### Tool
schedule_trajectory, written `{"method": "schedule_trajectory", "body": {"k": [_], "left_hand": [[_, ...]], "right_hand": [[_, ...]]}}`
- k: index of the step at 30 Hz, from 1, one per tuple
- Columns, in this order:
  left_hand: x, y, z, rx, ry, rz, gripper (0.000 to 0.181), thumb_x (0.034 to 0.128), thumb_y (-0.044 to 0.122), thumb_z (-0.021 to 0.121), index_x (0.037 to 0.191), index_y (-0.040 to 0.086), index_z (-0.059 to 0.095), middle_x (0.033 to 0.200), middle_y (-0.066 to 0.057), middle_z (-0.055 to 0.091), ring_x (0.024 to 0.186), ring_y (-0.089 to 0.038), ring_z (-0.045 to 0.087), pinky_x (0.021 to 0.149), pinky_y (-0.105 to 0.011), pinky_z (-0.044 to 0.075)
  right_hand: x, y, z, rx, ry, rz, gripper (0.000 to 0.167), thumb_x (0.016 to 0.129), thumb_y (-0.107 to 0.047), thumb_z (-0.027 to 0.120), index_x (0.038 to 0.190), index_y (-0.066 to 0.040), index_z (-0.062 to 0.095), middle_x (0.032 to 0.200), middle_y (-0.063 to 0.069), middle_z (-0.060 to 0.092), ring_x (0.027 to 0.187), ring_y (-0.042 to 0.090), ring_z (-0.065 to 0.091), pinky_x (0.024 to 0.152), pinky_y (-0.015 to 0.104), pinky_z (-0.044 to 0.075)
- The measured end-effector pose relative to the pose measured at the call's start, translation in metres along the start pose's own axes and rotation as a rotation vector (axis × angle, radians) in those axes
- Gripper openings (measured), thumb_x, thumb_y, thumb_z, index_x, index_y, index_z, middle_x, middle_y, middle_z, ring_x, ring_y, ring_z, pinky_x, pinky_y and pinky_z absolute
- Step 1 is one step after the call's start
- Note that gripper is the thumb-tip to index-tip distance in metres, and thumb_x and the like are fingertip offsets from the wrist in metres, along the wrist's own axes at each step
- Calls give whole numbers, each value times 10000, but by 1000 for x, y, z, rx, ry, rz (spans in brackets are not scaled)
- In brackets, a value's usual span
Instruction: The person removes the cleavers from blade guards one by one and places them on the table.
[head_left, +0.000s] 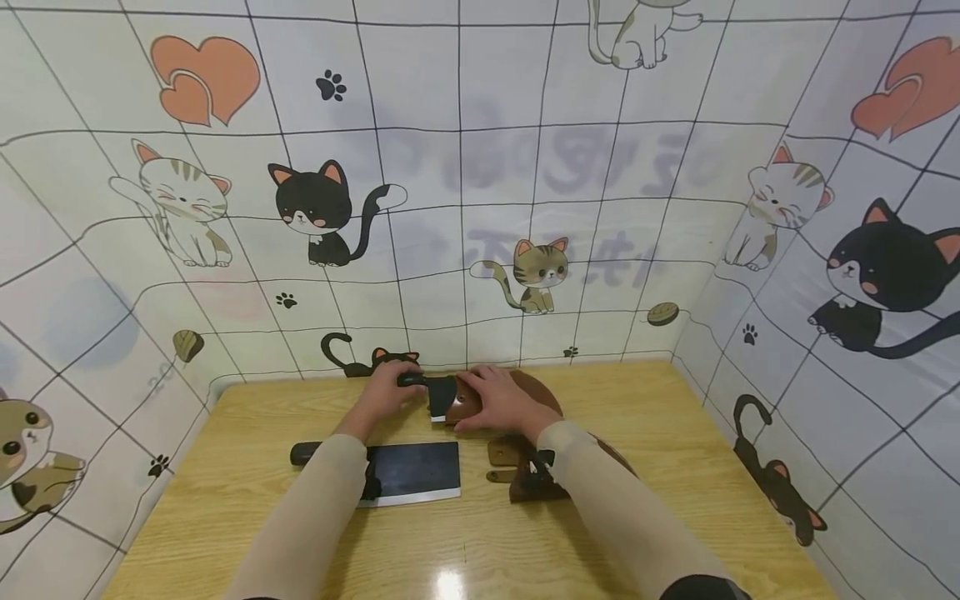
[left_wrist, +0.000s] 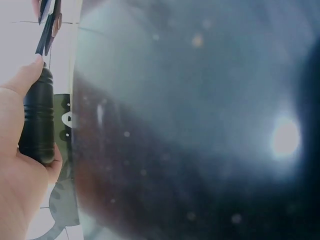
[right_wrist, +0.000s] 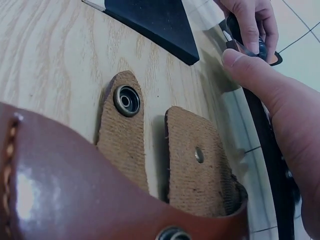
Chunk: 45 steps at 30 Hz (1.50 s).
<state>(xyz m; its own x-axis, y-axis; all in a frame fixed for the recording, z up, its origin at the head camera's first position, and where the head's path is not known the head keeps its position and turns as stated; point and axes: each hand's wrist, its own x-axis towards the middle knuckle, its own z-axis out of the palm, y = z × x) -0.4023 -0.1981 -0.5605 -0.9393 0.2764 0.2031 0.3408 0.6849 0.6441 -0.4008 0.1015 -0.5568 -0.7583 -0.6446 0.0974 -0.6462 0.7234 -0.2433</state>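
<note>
In the head view my left hand (head_left: 388, 392) grips the black handle (head_left: 412, 379) of a knife near the back of the table. The knife's dark blade (head_left: 441, 397) shows partly, running into a brown leather sheath (head_left: 538, 390). My right hand (head_left: 498, 402) holds that sheath, thumb on the near side and fingers over the top. Up close, the left wrist view shows the ridged handle (left_wrist: 39, 115) within my left hand (left_wrist: 22, 200). In the right wrist view my right thumb (right_wrist: 250, 70) lies along the sheathed knife, edge-on.
Nearer me lies a cleaver (head_left: 416, 467) with a dark blade, partly under my left forearm. A second brown leather sheath (head_left: 528, 490) with snap straps (head_left: 504, 453) lies below my right forearm. A cat-patterned cloth (head_left: 420, 167) surrounds the wooden table (head_left: 420, 558).
</note>
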Motion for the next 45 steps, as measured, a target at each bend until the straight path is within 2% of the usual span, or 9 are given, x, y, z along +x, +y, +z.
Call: {"method": "schedule_trajectory", "body": {"k": [10, 15, 22, 31, 45], "left_hand": [[-6, 11, -4, 48, 60, 36, 429, 1010, 255, 848, 1391, 79, 759, 1445, -175, 687, 1398, -433, 581, 1159, -623, 458], [-6, 18, -7, 55, 72, 55, 435, 1011, 284, 847, 1393, 95, 759, 1462, -166, 676, 1401, -427, 575, 1142, -626, 471], [-12, 26, -12, 62, 115, 94, 414, 1008, 274, 853, 1373, 97, 770, 1439, -176, 678, 1324, -439, 591, 1047, -626, 523], [-20, 32, -14, 41, 151, 98, 427, 984, 247, 881, 1361, 74, 777, 1381, -160, 703, 1309, -424, 597, 1065, -615, 507], [-29, 45, -22, 60, 200, 136, 412, 960, 216, 905, 1322, 52, 796, 1326, -169, 731, 1226, -420, 615, 985, -600, 544]], "right_hand": [[-10, -8, -12, -63, 50, -34, 1210, 823, -827, 805, 1736, -159, 376, 1651, 96, 448, 1552, 361, 385, 1289, 588, 281], [-13, -12, -17, -131, 78, -49, 1225, 822, -818, 817, 1738, -142, 364, 1641, 104, 451, 1533, 349, 395, 1279, 562, 304], [-17, -16, -22, -161, 120, -63, 1212, 813, -817, 827, 1730, -159, 385, 1604, 106, 472, 1505, 343, 420, 1274, 545, 315], [-21, -23, -27, -206, 120, -64, 1211, 821, -832, 805, 1740, -180, 363, 1613, 105, 468, 1509, 335, 422, 1281, 532, 309], [-29, -29, -37, -185, 152, -96, 1182, 826, -745, 863, 1727, -139, 396, 1590, 118, 487, 1483, 330, 433, 1269, 542, 323]]}}
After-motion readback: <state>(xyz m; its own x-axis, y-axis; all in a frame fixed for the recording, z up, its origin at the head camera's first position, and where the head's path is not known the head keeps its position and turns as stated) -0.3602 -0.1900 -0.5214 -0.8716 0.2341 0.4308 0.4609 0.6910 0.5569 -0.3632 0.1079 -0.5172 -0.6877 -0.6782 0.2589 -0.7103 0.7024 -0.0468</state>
